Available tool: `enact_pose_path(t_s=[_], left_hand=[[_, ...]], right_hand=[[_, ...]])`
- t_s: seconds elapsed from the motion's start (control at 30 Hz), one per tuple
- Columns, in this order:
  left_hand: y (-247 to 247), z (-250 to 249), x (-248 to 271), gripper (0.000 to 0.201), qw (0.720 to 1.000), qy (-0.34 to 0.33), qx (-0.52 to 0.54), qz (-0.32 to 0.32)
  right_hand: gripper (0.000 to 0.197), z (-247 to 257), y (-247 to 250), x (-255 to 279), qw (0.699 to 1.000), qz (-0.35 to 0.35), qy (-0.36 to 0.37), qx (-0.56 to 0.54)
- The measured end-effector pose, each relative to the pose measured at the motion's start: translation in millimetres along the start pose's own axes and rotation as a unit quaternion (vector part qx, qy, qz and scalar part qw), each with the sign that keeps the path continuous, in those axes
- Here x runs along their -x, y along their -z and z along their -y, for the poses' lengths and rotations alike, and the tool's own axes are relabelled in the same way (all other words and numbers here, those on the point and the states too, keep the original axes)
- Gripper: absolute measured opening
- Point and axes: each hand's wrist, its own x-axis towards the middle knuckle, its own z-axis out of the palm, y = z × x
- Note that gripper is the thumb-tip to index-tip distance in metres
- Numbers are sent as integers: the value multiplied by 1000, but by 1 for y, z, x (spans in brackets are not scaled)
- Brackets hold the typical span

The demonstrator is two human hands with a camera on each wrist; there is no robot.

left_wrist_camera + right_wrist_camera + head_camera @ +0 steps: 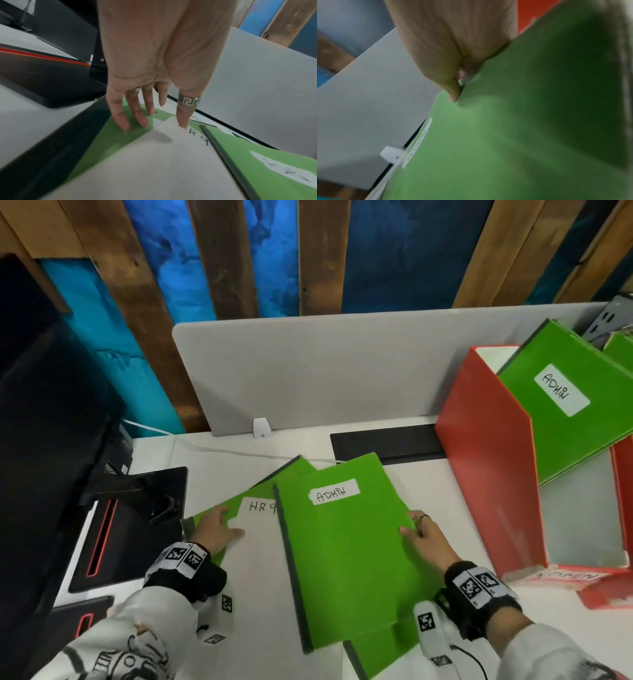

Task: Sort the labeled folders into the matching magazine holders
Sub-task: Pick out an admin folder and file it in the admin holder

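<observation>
Desk (428, 484) bears green ADMIN-labelled folder (346, 559), dark spine at left

Right hand (426, 537) pinches the ADMIN folder (342, 556) at its three o'clock edge; left hand (214, 529) lies flat on the HR sheet (260, 542); red holder (489, 460) at two o'clock.

The ADMIN folder (346, 559) covers the end of the HR label (262, 506). The right hand's (426, 537) fingers hide under its edge. The right wrist picture is blurry.
</observation>
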Motion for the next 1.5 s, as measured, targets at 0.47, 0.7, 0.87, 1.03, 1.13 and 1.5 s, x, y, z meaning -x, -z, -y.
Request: enact_pose_path(t_s=[0.47,0.7,0.87,1.03,1.13,1.5], left_hand=[[-31,-36,7,20,972,-59,228,-13],[-71,-67,28,23,913,-10,406,42],[-99,-87,56,58,923,-21,359,137],[-104,-84,50,61,925,-52,348,141],[-103,-87,48,63,921,-57,358,141],[-45,-41,15,26,988,32,56,-139]], right_hand=[[20,-14,26,16,971,6,-48,-232],[19,-24,35,8,959,25,-89,-266],[27,-21,41,9,971,31,-85,-223],[27,-24,43,9,967,34,-94,-236],[36,-24,41,9,960,46,-93,-259],[37,-36,49,-19,994,-62,-46,-81]])
